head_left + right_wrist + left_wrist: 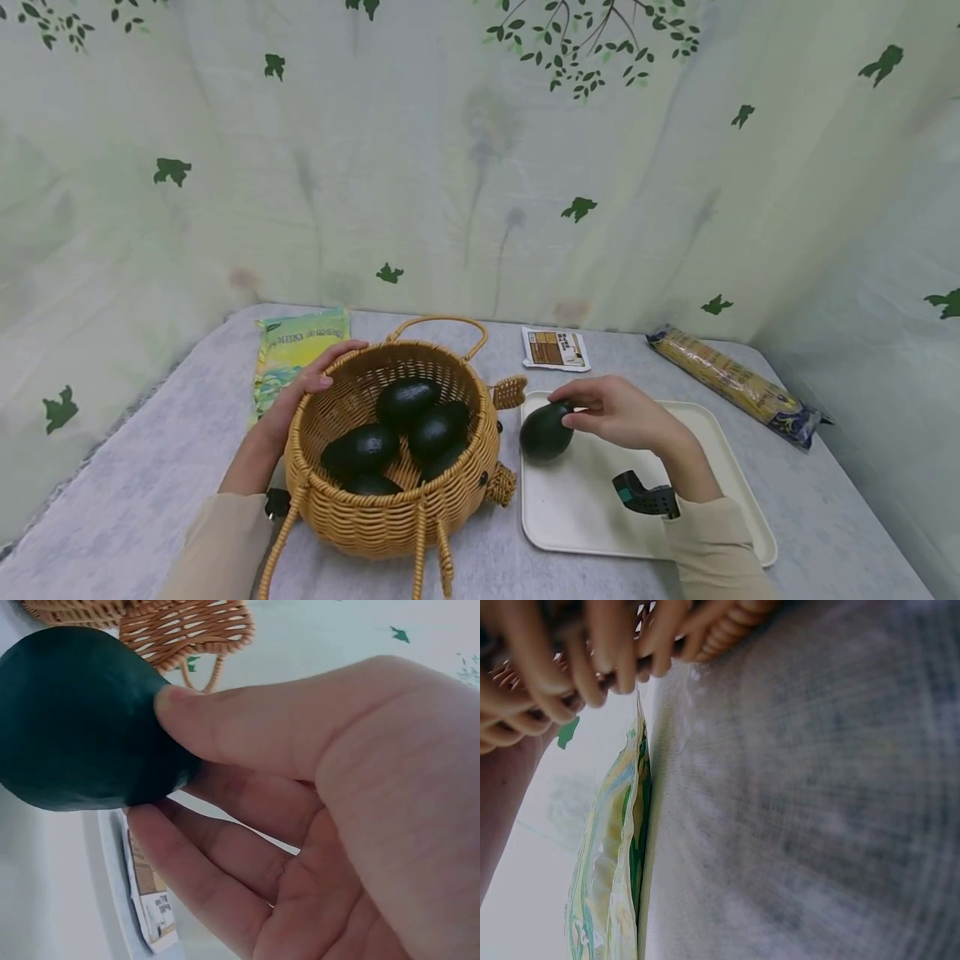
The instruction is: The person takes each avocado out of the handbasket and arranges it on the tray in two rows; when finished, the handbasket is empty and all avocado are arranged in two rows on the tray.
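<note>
The wicker basket, with a loop handle, dangling wicker legs and fish-like fins, stands left of centre with its opening toward me. Several dark green avocados lie inside it. My left hand grips its left rim; in the left wrist view the basket's woven side hides the fingers. Over the left end of the white tray, my right hand pinches one avocado by its narrow end. In the right wrist view, thumb and fingertips press against that avocado.
A green and yellow bag lies behind the left hand. At the back is a small white and brown packet. A long yellow package lies slanted at the back right. A leaf-patterned curtain hangs behind the table.
</note>
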Demonstrator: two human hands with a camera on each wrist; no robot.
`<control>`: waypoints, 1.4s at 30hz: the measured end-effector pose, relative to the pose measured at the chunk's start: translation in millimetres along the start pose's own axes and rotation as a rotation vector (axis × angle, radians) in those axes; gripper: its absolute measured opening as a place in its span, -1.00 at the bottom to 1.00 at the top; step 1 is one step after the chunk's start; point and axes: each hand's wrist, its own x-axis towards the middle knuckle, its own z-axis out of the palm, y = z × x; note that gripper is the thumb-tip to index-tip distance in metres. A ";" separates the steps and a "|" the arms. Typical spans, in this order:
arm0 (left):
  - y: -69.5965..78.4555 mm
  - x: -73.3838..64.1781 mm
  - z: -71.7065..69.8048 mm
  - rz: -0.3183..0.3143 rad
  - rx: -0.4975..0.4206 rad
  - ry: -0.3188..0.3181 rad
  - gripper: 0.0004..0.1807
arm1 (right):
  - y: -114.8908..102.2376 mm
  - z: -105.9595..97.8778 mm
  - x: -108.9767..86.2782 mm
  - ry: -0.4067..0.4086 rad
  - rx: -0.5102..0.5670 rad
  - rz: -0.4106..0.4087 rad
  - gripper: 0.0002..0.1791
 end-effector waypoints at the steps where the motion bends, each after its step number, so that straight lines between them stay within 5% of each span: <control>1: 0.0 0.4 -0.2 -0.004 0.002 0.004 -0.36 | 0.1 0.4 0.1 0.001 -0.002 0.004 -0.65; 12: 0.0 -0.7 -0.7 0.020 -0.010 -0.023 -0.36 | 9.5 5.4 6.0 0.061 -0.074 0.008 -0.60; 19: 1.2 -0.5 0.4 -0.021 0.026 0.012 -0.37 | 11.6 10.5 8.4 0.069 -0.071 0.029 -0.52; 26: 0.9 -0.6 1.1 0.011 0.009 -0.014 -0.35 | 13.1 17.7 11.5 0.061 -0.041 0.033 -0.33; 33: 0.4 -1.8 1.0 -0.009 0.016 0.004 -0.37 | 16.4 24.6 16.1 0.017 -0.100 0.127 -0.01; 42: 0.7 -0.6 1.2 -0.001 0.018 -0.003 -0.36 | 14.3 26.3 15.7 0.014 -0.102 0.130 -0.07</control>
